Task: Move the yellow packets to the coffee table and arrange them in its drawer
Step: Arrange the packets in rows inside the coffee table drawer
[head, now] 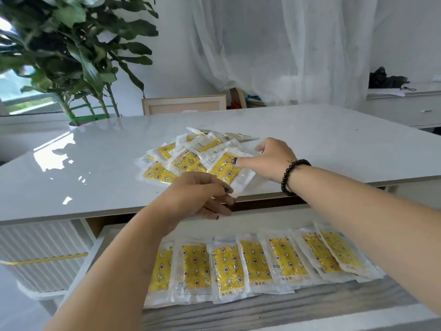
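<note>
Yellow packets (200, 161) are showing star and flower prints within clear edges; counter (95, 163) is presenting glossy white; drawer (274, 304) floor is showing grey woodgrain.

Bright daylight is flooding the scene, coming in through the window (26, 96) far left of the table (95, 163) and filtering through the sheer curtain (286, 56) behind it. Hard white glare is sitting on the table's glossy top at its left side, mirroring the window. Shadows are staying soft and faint beneath the table's near edge. The plant (71, 44) behind the table's left corner is looking smeared by motion blur. Wide-angle distortion is bending the table's edges and stretching the forearms near the frame's bottom.
</note>
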{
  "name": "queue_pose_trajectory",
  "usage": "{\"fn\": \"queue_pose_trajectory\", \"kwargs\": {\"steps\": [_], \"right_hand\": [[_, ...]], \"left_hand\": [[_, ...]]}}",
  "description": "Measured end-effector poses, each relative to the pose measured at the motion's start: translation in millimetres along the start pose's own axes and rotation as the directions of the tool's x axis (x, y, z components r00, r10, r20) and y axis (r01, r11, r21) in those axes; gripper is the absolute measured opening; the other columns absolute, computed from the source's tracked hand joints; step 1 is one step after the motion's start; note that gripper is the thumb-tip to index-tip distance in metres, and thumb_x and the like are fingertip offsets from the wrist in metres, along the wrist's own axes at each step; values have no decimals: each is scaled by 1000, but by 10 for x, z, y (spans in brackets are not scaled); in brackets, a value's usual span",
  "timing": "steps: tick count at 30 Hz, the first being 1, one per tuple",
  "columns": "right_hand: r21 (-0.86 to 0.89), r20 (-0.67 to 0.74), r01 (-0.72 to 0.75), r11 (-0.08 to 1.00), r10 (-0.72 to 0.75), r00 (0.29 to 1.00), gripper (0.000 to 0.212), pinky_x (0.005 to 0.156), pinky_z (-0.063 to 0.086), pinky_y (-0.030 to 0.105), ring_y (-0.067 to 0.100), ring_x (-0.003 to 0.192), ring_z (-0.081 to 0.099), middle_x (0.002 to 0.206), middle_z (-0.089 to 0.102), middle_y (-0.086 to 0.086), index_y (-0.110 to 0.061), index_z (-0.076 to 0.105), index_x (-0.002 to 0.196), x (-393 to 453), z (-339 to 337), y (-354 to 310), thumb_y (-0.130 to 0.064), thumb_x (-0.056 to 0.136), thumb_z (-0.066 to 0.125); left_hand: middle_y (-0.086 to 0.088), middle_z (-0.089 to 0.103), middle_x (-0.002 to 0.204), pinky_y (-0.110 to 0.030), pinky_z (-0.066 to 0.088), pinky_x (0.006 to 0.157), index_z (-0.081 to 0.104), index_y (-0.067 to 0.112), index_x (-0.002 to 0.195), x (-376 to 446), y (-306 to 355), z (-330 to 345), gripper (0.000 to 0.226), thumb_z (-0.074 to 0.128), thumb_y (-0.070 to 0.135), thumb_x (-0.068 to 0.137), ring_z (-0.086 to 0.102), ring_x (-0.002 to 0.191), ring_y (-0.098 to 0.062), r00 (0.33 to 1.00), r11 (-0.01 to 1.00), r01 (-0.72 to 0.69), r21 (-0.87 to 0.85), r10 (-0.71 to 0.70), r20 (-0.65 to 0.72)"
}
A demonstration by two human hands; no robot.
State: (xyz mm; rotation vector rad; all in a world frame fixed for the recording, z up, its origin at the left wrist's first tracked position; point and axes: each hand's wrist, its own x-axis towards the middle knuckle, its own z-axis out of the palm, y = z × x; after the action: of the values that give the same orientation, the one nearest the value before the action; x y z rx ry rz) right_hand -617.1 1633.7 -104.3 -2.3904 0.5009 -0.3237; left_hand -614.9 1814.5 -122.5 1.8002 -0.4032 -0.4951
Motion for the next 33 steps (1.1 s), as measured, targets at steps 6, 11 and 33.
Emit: {"fn": "queue_pose_trajectory", "kwargs": {"steps": [6, 11, 33], "right_hand": [[-67, 64, -163, 984, 167, 984, 109, 98, 46, 37, 25, 119, 49, 126, 55, 4, -18, 51, 128, 292, 251, -27, -75, 37, 73], [344, -36, -84, 935, 103, 994, 83, 84, 52, 28, 17, 98, 63, 108, 65, -1, -14, 61, 116, 274, 232, 109, -39, 42, 90], [888, 268, -138, 439, -252, 930, 46, 78, 59, 45, 30, 88, 70, 100, 72, 18, -1, 62, 109, -238, -96, 502, -1, 63, 67]], "left_hand": [[-1, 73, 75, -25, 54, 58, 69, 11, 93, 120, -10, -113, 17, 52, 8, 91, 71, 64, -10, 799, 957, -220, -188, 66, -597], [7, 72, 89, -37, 57, 85, 65, 19, 100, 189, -131, -95, 24, 56, 5, 85, 66, 87, -8, 745, 971, -236, 20, 195, -638], [21, 47, 128, -10, 49, 86, 35, 35, 143, 120, -184, 291, 82, 81, 23, 76, 53, 108, 6, 819, 861, -413, 297, 494, -292]]}}
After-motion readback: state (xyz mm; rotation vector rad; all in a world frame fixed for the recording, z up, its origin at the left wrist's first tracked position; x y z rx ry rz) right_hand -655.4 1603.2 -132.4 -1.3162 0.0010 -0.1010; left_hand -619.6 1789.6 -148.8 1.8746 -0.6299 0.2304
